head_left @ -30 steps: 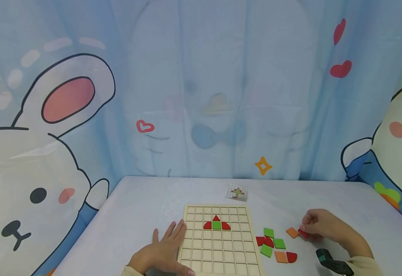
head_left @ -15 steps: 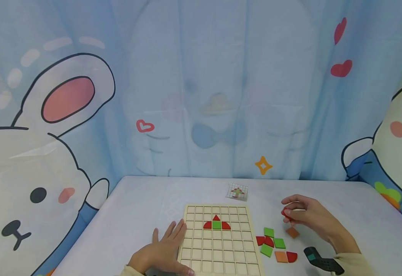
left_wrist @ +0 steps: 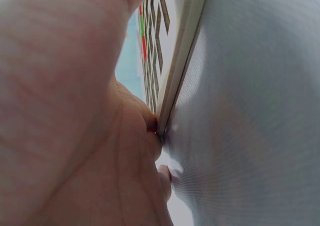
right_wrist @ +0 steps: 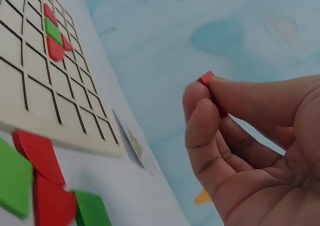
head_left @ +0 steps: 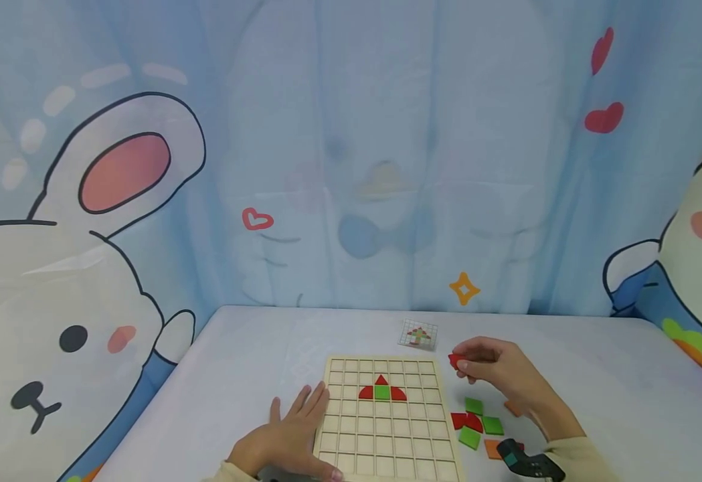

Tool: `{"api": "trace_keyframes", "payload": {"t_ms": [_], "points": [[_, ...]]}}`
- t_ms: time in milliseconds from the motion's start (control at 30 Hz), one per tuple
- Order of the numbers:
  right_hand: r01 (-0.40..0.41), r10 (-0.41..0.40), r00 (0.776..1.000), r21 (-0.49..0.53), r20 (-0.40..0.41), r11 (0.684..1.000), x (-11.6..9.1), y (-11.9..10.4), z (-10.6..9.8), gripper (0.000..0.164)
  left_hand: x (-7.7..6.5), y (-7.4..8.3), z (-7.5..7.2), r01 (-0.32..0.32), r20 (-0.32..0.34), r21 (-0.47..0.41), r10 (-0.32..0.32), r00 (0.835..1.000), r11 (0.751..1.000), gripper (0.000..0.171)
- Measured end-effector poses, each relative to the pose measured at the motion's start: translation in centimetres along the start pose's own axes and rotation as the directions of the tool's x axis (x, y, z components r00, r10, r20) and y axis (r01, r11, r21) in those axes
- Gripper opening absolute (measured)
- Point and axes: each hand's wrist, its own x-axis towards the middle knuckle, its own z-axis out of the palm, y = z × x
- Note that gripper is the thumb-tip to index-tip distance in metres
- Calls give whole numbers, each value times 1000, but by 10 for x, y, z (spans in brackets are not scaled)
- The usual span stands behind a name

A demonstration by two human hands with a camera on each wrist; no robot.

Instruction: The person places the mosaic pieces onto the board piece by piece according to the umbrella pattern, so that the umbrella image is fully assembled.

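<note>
While left hand (head_left: 286, 437) lies spread against board (head_left: 383, 427), right hand (head_left: 498, 367) pinches red piece (head_left: 454, 360) — just off right edge.

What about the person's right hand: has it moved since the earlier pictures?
Yes. In the head view, the right hand has moved left, closer to the grid board, and it pinches a red piece.
</note>
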Motion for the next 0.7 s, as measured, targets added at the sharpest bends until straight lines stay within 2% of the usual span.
{"api": "trace_keyframes", "payload": {"t_ms": [233, 367, 533, 700], "points": [[33, -33, 998, -1, 46, 999, 3, -8, 24, 31, 1, 3, 1, 26, -13, -3, -26, 1000, 1000, 134], [27, -33, 995, 59, 94, 998, 4, -9, 37, 30, -3, 7, -2, 21, -11, -3, -21, 1000, 1000, 132], [14, -37, 985, 134, 167, 991, 5, -9, 50, 33, 9, -11, 9, -12, -22, -7, 11, 1000, 1000, 140], [44, -63, 983, 112, 174, 993, 6, -8, 63, 34, 17, -23, 16, -14, -15, -13, 13, 1000, 1000, 142]]}}
